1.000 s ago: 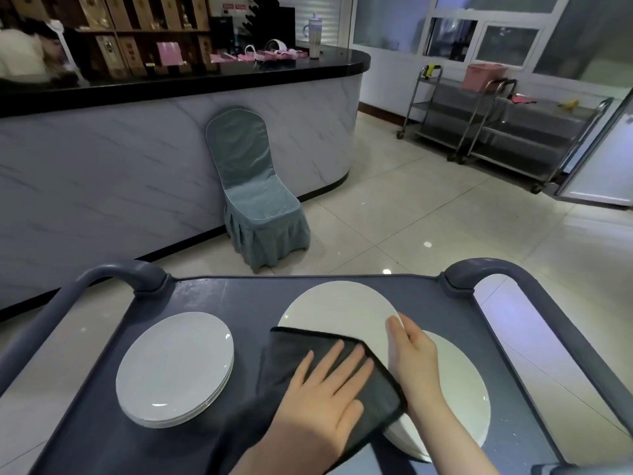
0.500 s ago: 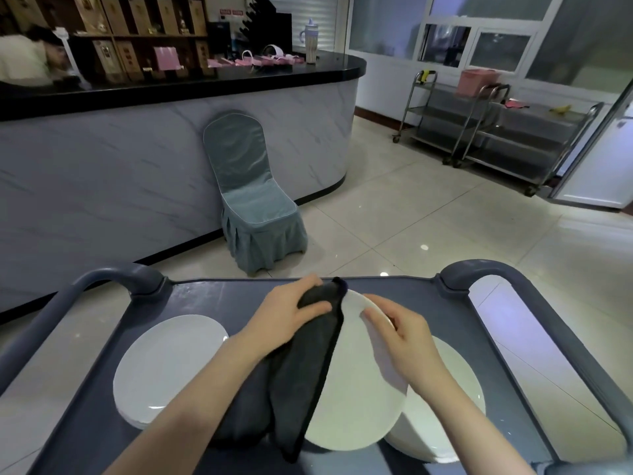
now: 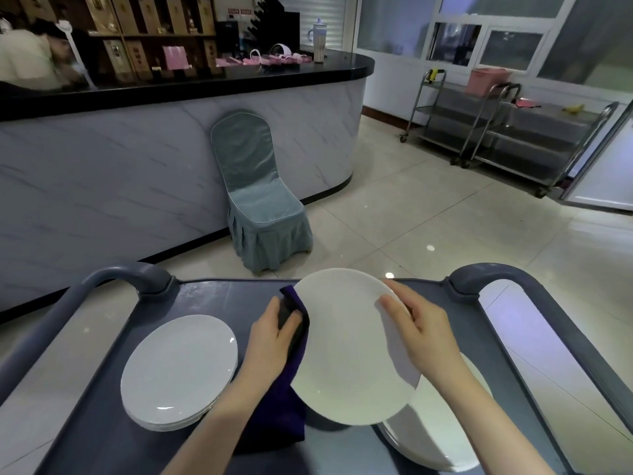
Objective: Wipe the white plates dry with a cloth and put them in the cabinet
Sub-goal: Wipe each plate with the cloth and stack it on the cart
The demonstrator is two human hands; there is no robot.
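Note:
A white plate is held tilted above the grey cart top. My right hand grips its right rim. My left hand clutches a dark cloth against the plate's left edge, and the cloth hangs down to the cart. A stack of white plates lies on the cart's left side. Another stack of plates sits at the right, partly hidden under the held plate and my right forearm.
The cart has curved grey handles at the far left and far right. Beyond it stand a covered chair, a marble counter and metal trolleys on a tiled floor.
The plate has been lifted off the right stack and turned face up towards me. My left hand moved with the cloth from the plate's face to its left edge.

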